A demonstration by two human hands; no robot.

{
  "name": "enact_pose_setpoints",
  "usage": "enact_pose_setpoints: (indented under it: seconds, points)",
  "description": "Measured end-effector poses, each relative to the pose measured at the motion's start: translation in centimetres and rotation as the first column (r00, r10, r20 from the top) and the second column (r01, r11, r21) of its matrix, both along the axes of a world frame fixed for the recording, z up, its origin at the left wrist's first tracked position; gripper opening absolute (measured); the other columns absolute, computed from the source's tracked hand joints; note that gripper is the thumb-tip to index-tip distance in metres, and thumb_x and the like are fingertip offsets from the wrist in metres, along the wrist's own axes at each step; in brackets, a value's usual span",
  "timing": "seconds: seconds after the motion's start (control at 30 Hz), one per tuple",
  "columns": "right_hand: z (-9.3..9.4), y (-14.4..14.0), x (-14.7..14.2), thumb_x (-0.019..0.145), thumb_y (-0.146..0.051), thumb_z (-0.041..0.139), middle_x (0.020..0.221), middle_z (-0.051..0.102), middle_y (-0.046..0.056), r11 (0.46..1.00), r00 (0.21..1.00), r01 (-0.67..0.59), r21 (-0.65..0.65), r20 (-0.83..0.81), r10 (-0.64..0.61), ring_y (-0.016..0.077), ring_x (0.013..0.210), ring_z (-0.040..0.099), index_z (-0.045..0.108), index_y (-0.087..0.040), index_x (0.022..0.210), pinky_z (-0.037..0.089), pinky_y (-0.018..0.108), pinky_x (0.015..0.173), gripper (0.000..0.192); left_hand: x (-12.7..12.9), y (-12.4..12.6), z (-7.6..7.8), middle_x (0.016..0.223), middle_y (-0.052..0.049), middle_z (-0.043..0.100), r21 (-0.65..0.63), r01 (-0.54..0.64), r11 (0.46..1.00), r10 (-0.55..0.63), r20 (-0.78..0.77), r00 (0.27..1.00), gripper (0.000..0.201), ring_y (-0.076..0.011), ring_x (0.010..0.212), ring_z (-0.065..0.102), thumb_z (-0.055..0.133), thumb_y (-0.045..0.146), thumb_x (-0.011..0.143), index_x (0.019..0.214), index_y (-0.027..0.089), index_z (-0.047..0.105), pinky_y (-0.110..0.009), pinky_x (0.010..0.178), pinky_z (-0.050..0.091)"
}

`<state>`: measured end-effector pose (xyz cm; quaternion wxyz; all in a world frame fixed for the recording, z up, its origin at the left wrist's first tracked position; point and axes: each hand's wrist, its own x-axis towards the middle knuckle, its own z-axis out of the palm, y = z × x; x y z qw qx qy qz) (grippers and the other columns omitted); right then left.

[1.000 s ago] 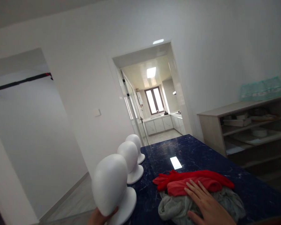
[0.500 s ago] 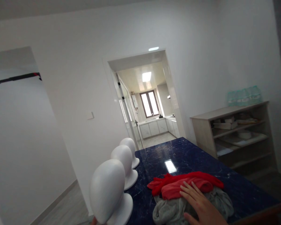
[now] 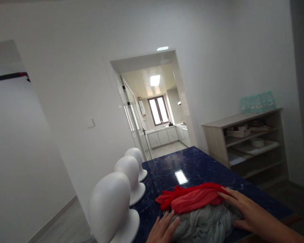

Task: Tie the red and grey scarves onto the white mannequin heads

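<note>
Red cloth [image 3: 197,199], in a brighter and a duller shade, lies folded on top of a crumpled grey cloth [image 3: 205,221] at the near end of the dark blue table [image 3: 167,168]. My left hand [image 3: 163,227] rests at the left edge of the grey cloth, fingers apart. On the right side of the pile, my right hand [image 3: 239,209] lies with fingers stretched out, fingertips touching the red cloth's end. Three white mannequin heads [image 3: 111,206] stand in a row along the table's left side, left of my left hand.
A shelf unit [image 3: 212,135] stands against the wall at the right, with a pack of bottles [image 3: 258,103] on top and boxes and papers inside. Beyond the table is a doorway into a kitchen [image 3: 162,135]. A glossy light reflection shows on the tabletop.
My right hand has moved from the top of the pile to its right side. My left hand has come into fuller view at the grey cloth's left edge. The view has shifted slightly.
</note>
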<state>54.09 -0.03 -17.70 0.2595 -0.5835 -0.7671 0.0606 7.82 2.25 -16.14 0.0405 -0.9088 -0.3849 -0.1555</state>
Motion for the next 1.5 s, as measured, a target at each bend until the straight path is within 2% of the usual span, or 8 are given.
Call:
enact_pose_setpoints:
  seconds: [0.17,0.33,0.67,0.83,1.0,1.07,1.23,1.5]
  points:
    - [0.1,1.8,-0.9,0.075,-0.013,0.06,0.167,0.043,0.002,0.998,1.0,0.01,0.063,-0.003,-0.01,0.0298,0.153,0.042,0.046,-0.037,0.159,0.033,0.049,0.128,0.089,11.3,4.2,3.9,0.178,-0.003,-0.001,-0.189,0.31,0.932,-0.337,-0.131,0.932,0.095,-0.0529,0.159,0.008,0.079,0.05,0.086,0.163,0.051,0.024,-0.084,0.119,0.014]
    - [-0.1,0.9,-0.5,0.087,-0.032,0.068,0.174,0.027,0.0,0.982,0.998,0.014,0.187,0.053,-0.025,0.0333,0.16,0.027,0.033,-0.042,0.164,0.021,0.059,0.131,0.086,16.2,6.4,4.3,0.179,0.008,0.0,-0.265,0.327,0.907,-0.356,-0.068,0.932,0.08,-0.0491,0.161,0.007,0.066,0.045,0.09,0.161,0.053,0.031,-0.081,0.123,0.01]
    - [-1.6,0.8,-0.5,0.097,-0.058,0.061,0.174,0.027,0.001,0.93,0.976,0.192,0.314,0.037,-0.214,0.0359,0.156,0.036,0.029,-0.042,0.165,0.037,0.06,0.125,0.077,17.9,17.3,3.1,0.169,-0.008,0.04,-0.084,-0.221,0.972,0.216,-0.068,0.974,0.067,-0.044,0.147,0.04,0.056,0.029,0.088,0.155,0.034,0.051,-0.062,0.115,0.04]
    - [-2.1,1.1,-0.1,0.096,-0.057,0.064,0.172,0.034,0.0,0.913,0.968,0.24,0.329,-0.007,-0.252,0.0369,0.151,0.044,0.038,-0.041,0.162,0.045,0.058,0.121,0.073,15.5,24.5,4.3,0.167,-0.016,0.041,-0.076,-0.641,0.764,0.637,-0.076,0.767,0.056,-0.0487,0.139,0.048,0.05,0.024,0.093,0.148,0.022,0.059,-0.063,0.103,0.047]
    - [-2.4,1.4,0.2,0.096,-0.057,0.062,0.17,0.037,0.001,0.911,0.96,0.259,0.321,0.02,-0.28,0.0355,0.15,0.046,0.038,-0.04,0.163,0.048,0.057,0.12,0.072,13.3,28.7,6.8,0.166,-0.033,0.031,-0.083,-0.83,0.551,0.829,-0.056,0.556,0.068,-0.06,0.143,0.04,0.044,0.043,0.1,0.158,0.008,0.042,-0.077,0.101,0.04]
    - [-2.4,1.4,0.2,0.097,-0.056,0.061,0.17,0.037,0.001,0.912,0.959,0.263,0.313,0.02,-0.284,0.0345,0.15,0.046,0.038,-0.04,0.163,0.047,0.056,0.12,0.071,13.6,28.7,6.9,0.17,-0.032,0.023,-0.036,-0.815,0.578,0.814,-0.034,0.579,0.075,-0.0568,0.151,0.029,0.039,0.049,0.101,0.163,0.008,0.033,-0.076,0.112,0.029]
    - [-2.4,1.3,0.1,0.097,-0.055,0.063,0.17,0.038,0.001,0.912,0.959,0.279,0.302,-0.035,-0.281,0.0351,0.15,0.046,0.043,-0.039,0.161,0.044,0.055,0.122,0.069,15.4,25.6,4.0,0.174,-0.011,0.031,-0.036,-0.51,0.859,0.498,-0.168,0.851,0.063,-0.0422,0.159,0.025,0.045,0.049,0.098,0.156,0.025,0.05,-0.064,0.126,0.019]
    - [-2.2,1.6,0.3,0.097,-0.058,0.06,0.169,0.039,0.003,0.925,0.969,0.244,0.291,-0.047,-0.241,0.0354,0.151,0.043,0.051,-0.034,0.156,0.039,0.056,0.125,0.064,11.2,21.1,3.6,0.166,-0.024,0.039,-0.072,-0.505,0.86,0.486,-0.185,0.854,0.062,-0.0445,0.159,0.024,0.043,0.026,0.095,0.152,0.004,0.053,-0.062,0.125,0.023]
